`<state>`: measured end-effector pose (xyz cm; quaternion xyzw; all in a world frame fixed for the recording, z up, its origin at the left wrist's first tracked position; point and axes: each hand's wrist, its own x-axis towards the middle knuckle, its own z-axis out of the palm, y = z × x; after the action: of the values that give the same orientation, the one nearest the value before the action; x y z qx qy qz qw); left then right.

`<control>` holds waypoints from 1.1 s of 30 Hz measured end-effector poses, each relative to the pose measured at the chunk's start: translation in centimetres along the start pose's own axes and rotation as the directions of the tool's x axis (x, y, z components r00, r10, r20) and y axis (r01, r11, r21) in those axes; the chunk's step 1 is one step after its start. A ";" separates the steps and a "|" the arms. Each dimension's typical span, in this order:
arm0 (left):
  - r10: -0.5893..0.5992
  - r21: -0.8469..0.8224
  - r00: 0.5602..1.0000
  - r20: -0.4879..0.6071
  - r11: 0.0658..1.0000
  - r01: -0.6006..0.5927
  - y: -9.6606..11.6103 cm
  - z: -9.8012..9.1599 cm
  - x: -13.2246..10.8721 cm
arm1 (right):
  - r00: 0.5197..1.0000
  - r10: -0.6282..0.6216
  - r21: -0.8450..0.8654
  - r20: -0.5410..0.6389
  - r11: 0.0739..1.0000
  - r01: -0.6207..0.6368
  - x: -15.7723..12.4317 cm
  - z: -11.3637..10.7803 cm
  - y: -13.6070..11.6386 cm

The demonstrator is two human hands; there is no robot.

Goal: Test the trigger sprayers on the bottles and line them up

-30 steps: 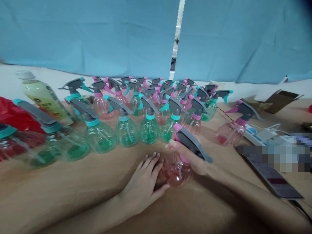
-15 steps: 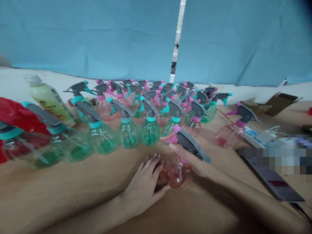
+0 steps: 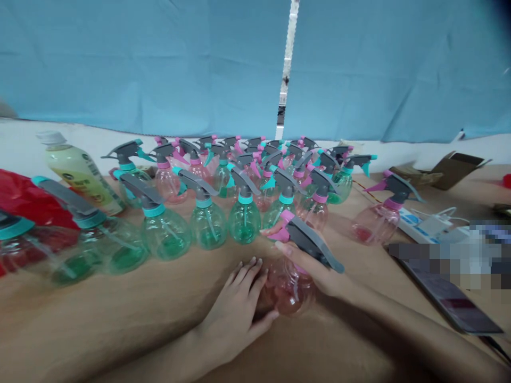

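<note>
My right hand is closed round the neck of the pink spray bottle, just under its grey spray head, thumb on the near side and a fingertip showing beyond the pink trigger. My left hand grips nothing: it lies palm down on the table, fingers spread toward the far side and thumb stretched toward the bottle's base; whether it presses against the plastic, I cannot tell. The bottle sits between my two hands, just right of my left one, its long axis roughly upright, while the spray head runs aslant, nozzle far and left, grey tail near and right. My right hand is nearer the neck, my left nearer the round body. Just beyond stands a row of green spray bottles; another pink bottle stands apart, to the right.
</note>
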<state>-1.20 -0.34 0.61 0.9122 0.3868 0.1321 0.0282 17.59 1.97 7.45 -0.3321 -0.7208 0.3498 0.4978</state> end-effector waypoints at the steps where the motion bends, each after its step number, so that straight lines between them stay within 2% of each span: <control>1: 0.003 -0.002 1.000 -0.004 1.000 -0.003 0.0 0.0 0.0 | 1.000 0.001 -0.001 0.003 1.000 -0.001 0.0 0.0 0.0; 13: 0.010 -0.008 1.000 -0.012 1.000 -0.011 -0.2 0.0 -0.1 | 0.999 0.049 0.002 0.000 0.999 -0.049 -0.1 0.1 0.5; 20: 0.013 0.026 1.000 0.023 1.000 -0.013 0.0 -0.2 0.0 | 1.000 0.007 -0.030 0.009 1.000 -0.007 0.1 0.0 0.0; 33: 0.014 -0.001 1.000 -0.025 1.000 -0.014 -0.2 0.1 -0.1 | 0.999 -0.042 -0.003 0.010 0.999 0.042 0.1 0.0 0.1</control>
<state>-1.40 -0.25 0.43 0.9131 0.3806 0.1441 0.0229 17.55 2.11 7.42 -0.3161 -0.7305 0.3398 0.5009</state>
